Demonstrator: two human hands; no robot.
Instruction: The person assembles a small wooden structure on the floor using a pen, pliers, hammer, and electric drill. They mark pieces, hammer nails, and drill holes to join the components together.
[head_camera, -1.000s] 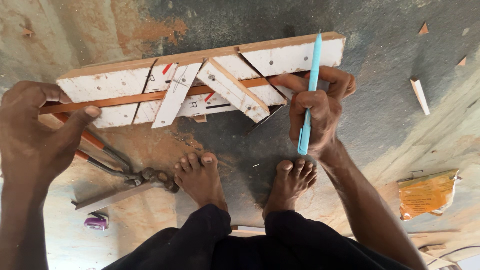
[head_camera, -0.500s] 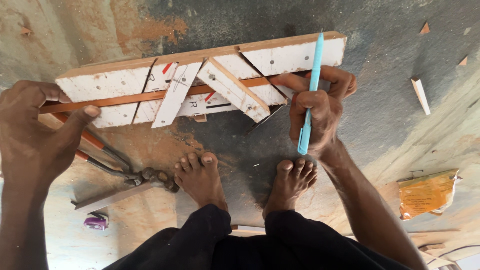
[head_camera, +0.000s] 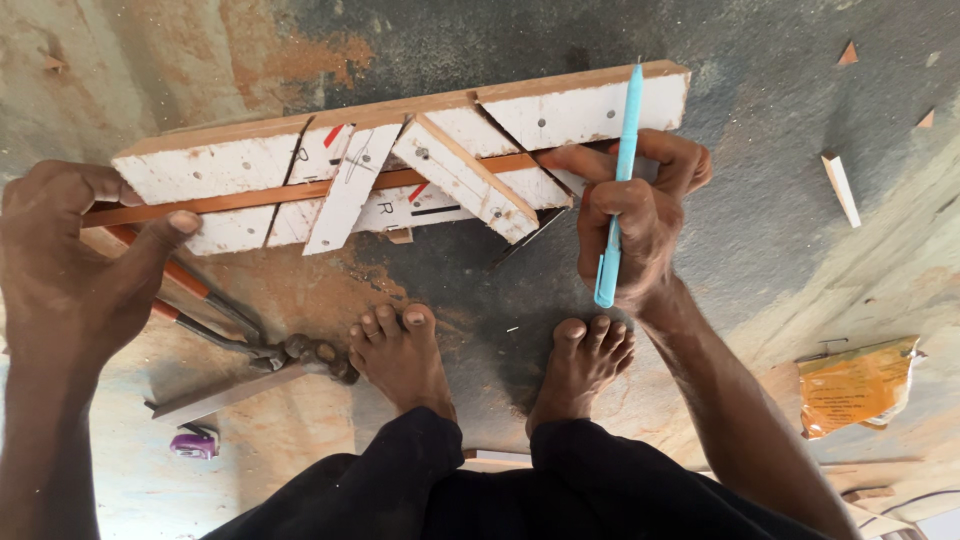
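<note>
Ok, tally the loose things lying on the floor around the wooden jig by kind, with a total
Pincers with orange handles: 1
Small wedge-shaped wood offcuts: 4
Flat wooden strip: 1
Orange packet: 1
Small purple object: 1
Total: 8
Not counted: the blue pen in the right hand.

**Two hands reaching down, bare feet below**

The left hand (head_camera: 65, 265) was curled, thumb stretched out to the right and pressed flat. The right hand (head_camera: 640, 215) was closed in a loose fist, index finger pointing left. Both forearms ran down from the lower corners (the person stood barefoot, feet slightly apart).
</note>
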